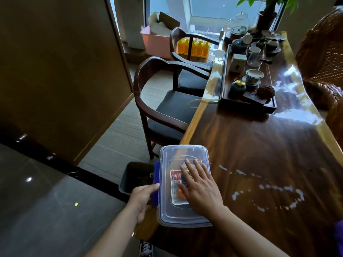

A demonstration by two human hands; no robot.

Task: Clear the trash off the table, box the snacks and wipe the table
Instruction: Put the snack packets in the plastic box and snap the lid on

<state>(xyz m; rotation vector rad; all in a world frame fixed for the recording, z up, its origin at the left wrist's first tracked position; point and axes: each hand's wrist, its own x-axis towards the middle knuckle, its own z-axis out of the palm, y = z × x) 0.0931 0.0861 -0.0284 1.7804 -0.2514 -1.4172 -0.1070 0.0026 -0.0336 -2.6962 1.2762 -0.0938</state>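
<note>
Snacks (175,177) lie already inside the clear plastic box (168,210), and its lid (183,154) is on top. The box stands at the near left corner of the tabletop (259,145). Its long axis goes from near to far, along the left edge of the wood.

The right hand (202,190) lies flat on the lid, with the fingers (187,169) straight and a little apart. They press down and hold nothing. The left hand (143,199) comes from the left side. Its thumb lies on the blue clip (156,175) of the long left wall, and the other fingers curl under that side, so this hand grips the clip.

I think the step in hand is the closing of the box. The clip is on the left of the box and directly at the left fingers, so this hand is the one to snap it up while the right palm holds the lid still. I cannot see a clip on the right long wall; if there is one, the right hand is nearer to it.

A white spill (267,188) lies on the tabletop to the right of the box, not yet wiped. A dark bin (133,179) stands on the floor just left of the box.
</note>
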